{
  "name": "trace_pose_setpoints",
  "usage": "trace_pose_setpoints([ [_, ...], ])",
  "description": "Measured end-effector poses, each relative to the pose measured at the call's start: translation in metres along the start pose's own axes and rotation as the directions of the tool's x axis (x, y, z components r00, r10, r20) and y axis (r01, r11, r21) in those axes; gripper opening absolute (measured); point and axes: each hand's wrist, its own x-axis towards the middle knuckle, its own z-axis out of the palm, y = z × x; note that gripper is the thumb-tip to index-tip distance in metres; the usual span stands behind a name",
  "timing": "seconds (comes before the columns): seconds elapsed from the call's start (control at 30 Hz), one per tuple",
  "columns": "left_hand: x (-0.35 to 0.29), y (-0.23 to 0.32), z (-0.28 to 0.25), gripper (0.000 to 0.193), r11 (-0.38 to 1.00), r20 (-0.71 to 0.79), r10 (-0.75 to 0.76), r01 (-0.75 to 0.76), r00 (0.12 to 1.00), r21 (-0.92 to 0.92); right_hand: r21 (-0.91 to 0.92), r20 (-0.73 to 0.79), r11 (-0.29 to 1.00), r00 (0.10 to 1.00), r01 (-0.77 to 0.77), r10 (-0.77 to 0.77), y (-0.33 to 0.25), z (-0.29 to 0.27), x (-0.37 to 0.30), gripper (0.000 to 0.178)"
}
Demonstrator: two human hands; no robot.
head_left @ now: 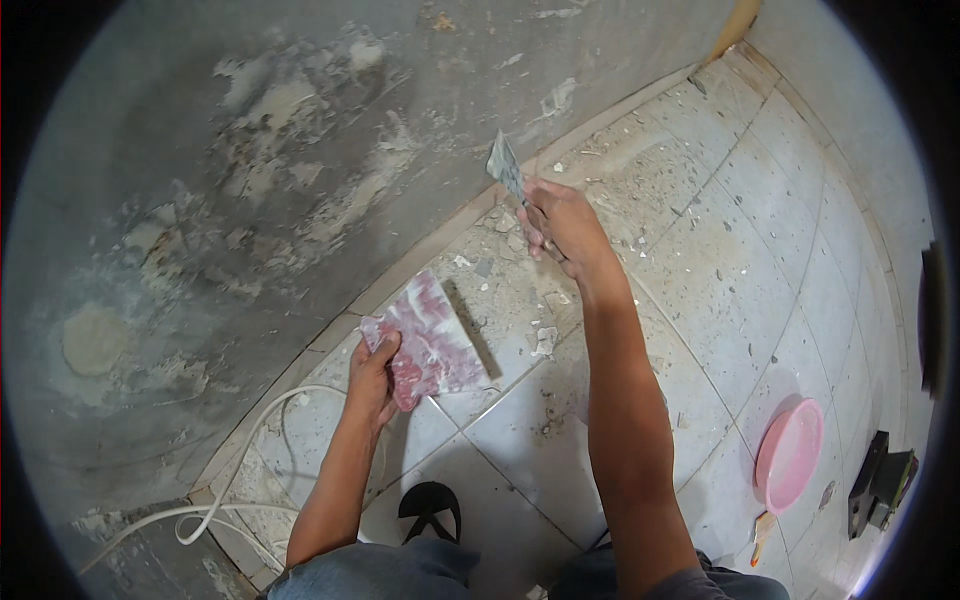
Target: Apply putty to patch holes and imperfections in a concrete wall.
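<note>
Pink, streaked with white, a slab [432, 335] lies in the left hand [372, 378], low in front of the wall [300, 200]. The thumb presses on its near edge; the other fingers go mostly out of sight beneath, so their spread I cannot tell. Such a pinch at one edge probably leaves most of the upper face bare and within reach of the other hand. A shadow beside its far edge suggests it is held clear of the floor [545, 450].

Further forward, the right hand [562, 228] has its fingers curled closed around the handle of a scraper [505, 165]. The blade points up and toward the wall, likely because a grip behind it lets the wrist set its angle; whether it touches the wall I cannot tell.

Rough pale patches mark the wall, and crumbs are strewn over the tiles along its foot. Well off to the right sit a pink basin [790, 455] and, just beside it, a brush [762, 535], perhaps there to be clear of the arms. A white cable [240, 450] loops at the left, near a sandal [432, 510].
</note>
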Motion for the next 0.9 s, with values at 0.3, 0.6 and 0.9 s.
trace_pose_setpoints([
  [0.3, 0.034, 0.003, 0.042, 0.021, 0.997, 0.117, -0.056, 0.063, 0.992, -0.053, 0.405, 0.379, 0.897, 0.925, -0.176, 0.010, 0.025, -0.001, -0.069, 0.032],
  [0.6, 0.030, 0.030, 0.055, 0.020, 0.991, 0.197, -0.027, 0.052, 0.980, -0.124, -0.270, 0.284, 0.963, 0.954, -0.010, 0.090, 0.001, -0.023, -0.114, 0.034],
  [0.9, 0.016, 0.034, 0.056, 0.023, 0.979, 0.226, -0.093, 0.130, 0.970, -0.156, -0.496, 0.420, 0.709, 0.853, 0.502, -0.310, 0.007, -0.021, -0.116, 0.044],
])
